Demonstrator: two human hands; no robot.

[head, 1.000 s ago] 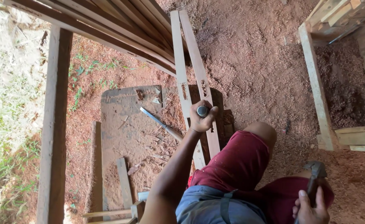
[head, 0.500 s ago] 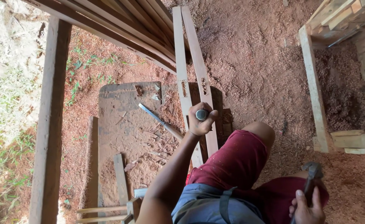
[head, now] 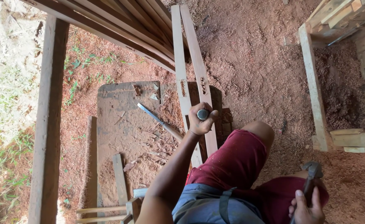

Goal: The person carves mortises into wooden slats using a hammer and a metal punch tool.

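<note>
**Chisel seated on the plank, hammer held low**

The left hand (head: 200, 122) was wrapped tight around a chisel (head: 202, 115), standing it upright on the right-hand plank (head: 199, 74), just below that plank's mortise slot (head: 202, 86). The right hand (head: 306, 207), well to the plank's right, gripped a hammer (head: 312, 174). A good strike would probably need the chisel held plumb and steady.

Dark red shorts (head: 236, 161), reddish-brown sawdust ground (head: 253, 70), pale tan wooden slats (head: 190, 62)

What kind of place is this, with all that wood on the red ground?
Probably an outdoor woodworking spot: planks with cut slots lie on sawdust-strewn dirt, the left hand holds a chisel, the right hand a hammer.
</note>
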